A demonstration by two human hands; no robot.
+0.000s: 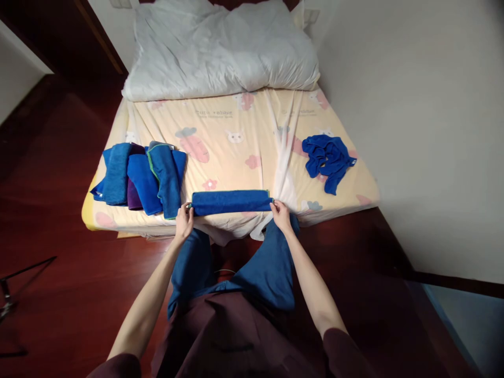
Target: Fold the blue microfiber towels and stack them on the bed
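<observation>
A blue towel [232, 202] with a green edge, folded into a long narrow strip, lies along the front of the bed. My left hand [184, 220] pinches its left end, and my right hand [281, 214] pinches the right end. To the left of it is a pile of folded towels [137, 178] in blue and purple, the nearest one with green edging. Over on the right side of the bed lies a crumpled blue cloth [327, 157] with a small pale tag.
The bed [232, 163] carries a yellow patterned sheet under a thin translucent cover. A bulky white quilt [224, 50] is bunched at its head. A wall [413, 131] stands to the right. On the dark red floor at left is part of a thin black stand [8, 299].
</observation>
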